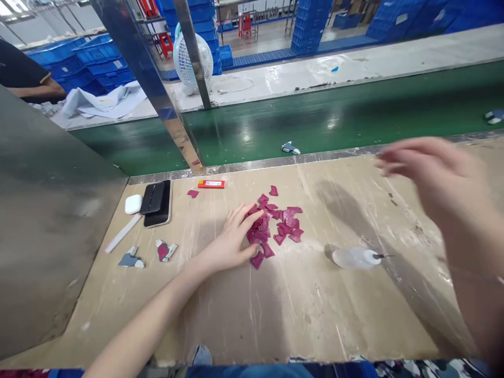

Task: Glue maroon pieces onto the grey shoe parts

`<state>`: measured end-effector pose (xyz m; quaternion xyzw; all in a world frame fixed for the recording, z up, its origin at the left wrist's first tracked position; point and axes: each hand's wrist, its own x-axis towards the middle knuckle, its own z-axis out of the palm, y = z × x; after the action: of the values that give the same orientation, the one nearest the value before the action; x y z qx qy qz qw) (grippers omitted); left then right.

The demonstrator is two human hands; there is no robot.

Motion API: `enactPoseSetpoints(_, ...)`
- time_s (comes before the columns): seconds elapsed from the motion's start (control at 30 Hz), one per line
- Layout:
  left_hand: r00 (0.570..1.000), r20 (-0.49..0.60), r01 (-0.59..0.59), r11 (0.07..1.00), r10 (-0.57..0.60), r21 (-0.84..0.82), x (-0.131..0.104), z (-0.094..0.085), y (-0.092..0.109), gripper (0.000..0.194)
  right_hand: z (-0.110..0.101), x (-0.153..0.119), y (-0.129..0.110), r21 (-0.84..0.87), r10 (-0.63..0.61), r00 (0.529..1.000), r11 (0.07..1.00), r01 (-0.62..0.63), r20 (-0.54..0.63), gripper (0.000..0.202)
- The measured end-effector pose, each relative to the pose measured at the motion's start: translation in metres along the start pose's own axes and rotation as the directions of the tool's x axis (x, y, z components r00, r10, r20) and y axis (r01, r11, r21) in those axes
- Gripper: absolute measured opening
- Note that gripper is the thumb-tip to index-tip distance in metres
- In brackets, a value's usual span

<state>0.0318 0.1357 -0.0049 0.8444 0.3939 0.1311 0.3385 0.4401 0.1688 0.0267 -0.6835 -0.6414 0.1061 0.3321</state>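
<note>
My left hand [236, 236] reaches over the left side of a loose pile of dark red pieces [289, 220], fingers spread and touching some of them. Raised at the right, above the table's far edge, my right hand [425, 163] is blurred; its fingers look bent together and their tips are unclear. Below and left of that hand, a translucent squeeze bottle [354, 258] with a thin dark tip lies on its side. Two small assembled pieces, one grey-blue and white [132, 258], one red and white [165, 250], lie to the left.
A black phone-like object [157, 205], white case [133, 204], pale strip [123, 233] and red-yellow box [211, 184] lie on the table [236, 320]. A metal post [157, 94] stands by the green conveyor [354, 113]. A fan [192, 58] and a person's arm [35, 86] are beyond.
</note>
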Motion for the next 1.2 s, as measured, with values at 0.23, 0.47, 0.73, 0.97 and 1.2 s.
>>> enactPoseSetpoints(0.23,0.999,0.028,-0.047,0.943,0.04,0.328,0.007,0.037,0.002,0.105,0.133,0.138,-0.009,-0.104,-0.194,0.91,0.963,0.247,0.366,0.048)
enactPoseSetpoints(0.47,0.996,-0.036,-0.062,0.939,0.079,0.338,0.044,0.051,0.0,0.1,0.168,0.145,-0.026,-0.075,-0.231,0.902,0.958,0.276,0.365,0.03)
enactPoseSetpoints(0.73,0.942,-0.242,-0.102,0.884,0.234,0.456,-0.023,0.01,0.024,0.061,0.085,0.1,-0.08,0.148,-0.172,0.952,0.979,0.138,0.253,0.027)
enactPoseSetpoints(0.97,0.91,-0.31,-0.235,0.959,0.275,0.16,-0.087,0.041,0.075,0.053,0.029,-0.106,-0.149,0.638,-0.349,0.625,0.7,-0.32,0.698,0.016)
enactPoseSetpoints(1.2,0.993,-0.089,-0.086,0.987,0.075,-0.137,-0.105,0.066,0.064,0.048,0.074,-0.188,-0.147,0.623,-0.205,0.7,0.664,-0.414,0.684,0.03)
